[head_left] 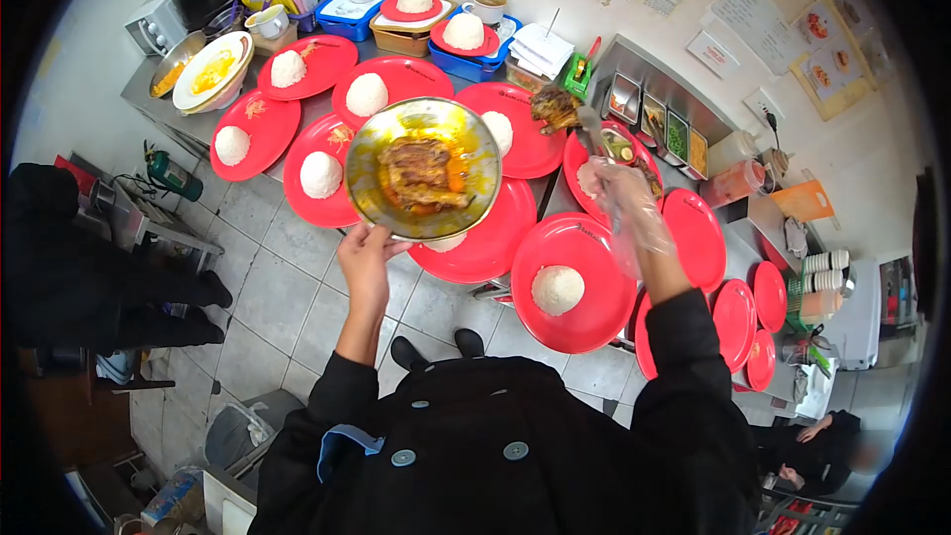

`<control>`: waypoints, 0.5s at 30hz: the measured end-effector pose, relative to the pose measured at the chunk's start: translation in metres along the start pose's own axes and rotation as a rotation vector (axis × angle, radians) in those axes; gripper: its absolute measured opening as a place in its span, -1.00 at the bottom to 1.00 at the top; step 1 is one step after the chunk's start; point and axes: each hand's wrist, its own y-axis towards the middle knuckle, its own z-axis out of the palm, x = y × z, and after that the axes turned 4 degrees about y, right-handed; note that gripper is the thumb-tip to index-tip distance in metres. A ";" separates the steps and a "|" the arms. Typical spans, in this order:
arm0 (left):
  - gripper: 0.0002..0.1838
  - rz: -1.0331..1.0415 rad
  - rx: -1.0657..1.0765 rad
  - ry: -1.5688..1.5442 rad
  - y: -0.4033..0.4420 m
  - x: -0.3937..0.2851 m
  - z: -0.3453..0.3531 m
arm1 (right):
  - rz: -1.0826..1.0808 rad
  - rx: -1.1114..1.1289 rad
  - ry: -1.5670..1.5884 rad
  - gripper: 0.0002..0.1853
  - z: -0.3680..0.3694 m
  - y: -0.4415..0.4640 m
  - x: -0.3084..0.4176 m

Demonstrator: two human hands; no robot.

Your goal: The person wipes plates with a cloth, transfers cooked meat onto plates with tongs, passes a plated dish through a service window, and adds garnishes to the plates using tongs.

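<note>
My left hand [369,260] grips the near rim of a metal bowl [369,206] that holds browned meat [424,174] in yellow-orange sauce. In a clear plastic glove, my right hand [616,193] is closed round metal tongs [591,129]. A dark browned piece of meat [555,109] is at the tips of the tongs, above a red plate [535,154] with a rice mound [497,133]. Just under my right hand lies another red plate [577,178] with food and sliced vegetables. Nearer me is a red plate [535,322] bearing a rice mound [558,290].
More red plates [267,144] surround the bowl. Blue baskets [347,25] and a rack of toppings [678,139] line the wall. Stacked red plates [693,228] stand at right. One person [89,258] stands at far left, another [812,446] at lower right.
</note>
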 end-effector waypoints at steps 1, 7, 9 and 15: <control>-0.88 -0.001 0.003 -0.003 -0.001 0.000 -0.010 | 0.010 0.006 0.099 -0.77 0.005 0.024 -0.019; -0.91 0.003 -0.075 0.077 -0.015 -0.008 -0.051 | 0.064 -0.062 0.371 -0.80 0.051 0.040 -0.058; -0.91 -0.004 -0.079 0.073 -0.015 -0.007 -0.058 | 0.128 -0.102 0.311 -0.66 0.060 0.034 -0.060; -0.90 -0.014 -0.059 0.017 -0.007 -0.004 -0.069 | 0.109 0.134 0.167 -0.55 0.032 0.044 -0.069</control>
